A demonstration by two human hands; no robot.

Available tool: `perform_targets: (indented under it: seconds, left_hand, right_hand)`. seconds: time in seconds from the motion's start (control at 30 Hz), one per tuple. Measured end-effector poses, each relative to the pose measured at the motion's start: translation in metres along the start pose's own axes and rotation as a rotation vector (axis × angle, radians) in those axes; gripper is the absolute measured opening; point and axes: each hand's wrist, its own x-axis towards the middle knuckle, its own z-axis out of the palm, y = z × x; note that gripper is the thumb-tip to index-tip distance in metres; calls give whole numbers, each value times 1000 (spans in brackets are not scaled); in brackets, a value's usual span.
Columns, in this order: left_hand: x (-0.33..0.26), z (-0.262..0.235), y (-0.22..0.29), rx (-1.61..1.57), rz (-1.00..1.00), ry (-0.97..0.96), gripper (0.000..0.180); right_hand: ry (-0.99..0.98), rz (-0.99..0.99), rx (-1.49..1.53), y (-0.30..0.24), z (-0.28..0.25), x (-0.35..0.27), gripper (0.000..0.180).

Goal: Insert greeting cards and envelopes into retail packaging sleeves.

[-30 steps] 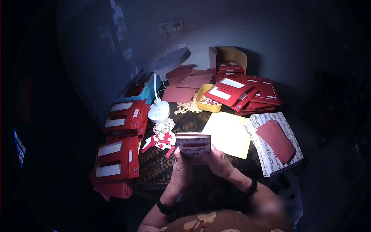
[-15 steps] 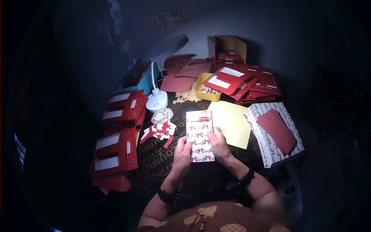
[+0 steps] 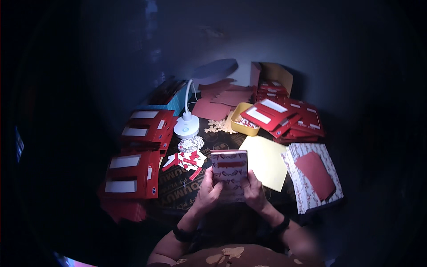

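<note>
My left hand (image 3: 208,190) and my right hand (image 3: 254,191) grip the two side edges of a flat patterned paper packet (image 3: 229,183), thumbs on its front. It is white with red bows and green sprigs, and a red strip label lies across its upper part. The packet is tilted up, its face in shade and a reddish layer showing along its top edge. To the left of it lies a pile of red and white strip labels (image 3: 190,161). Close to the packet on the right, a pale yellow sheet (image 3: 267,164) rests on the table.
Stacks of red folders (image 3: 133,175) stand at left, beside a white desk lamp (image 3: 187,127). A yellow tub (image 3: 245,129) and more red folders (image 3: 307,116) sit at the back right. Patterned sheets (image 3: 331,173) with dark red paper (image 3: 315,175) on top lie at right.
The packet has been tilted upright and lowered toward me, its face going from bright to shaded. Both hands keep hold of it. The whole view has shifted, so the table appears lower.
</note>
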Motion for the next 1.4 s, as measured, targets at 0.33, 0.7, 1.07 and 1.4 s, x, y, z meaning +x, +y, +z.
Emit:
perform_targets:
  seconds: [0.33,0.7,1.07,1.4]
  left_hand:
    - [-5,14,-4,-236,73,-248,56]
    - [2,2,-49,293,353,-186,32]
    - [-7,6,-32,297,296,-34,29]
    - [-7,5,9,407,-31,-189,31]
  right_hand:
    - [-33,-13,-289,3,-1,-20,36]
    - [-92,39,-289,12,-9,-22,42]
    - [-47,-73,-270,5,-15,-9,35]
    - [-265,459,462,-36,-68,3,42]
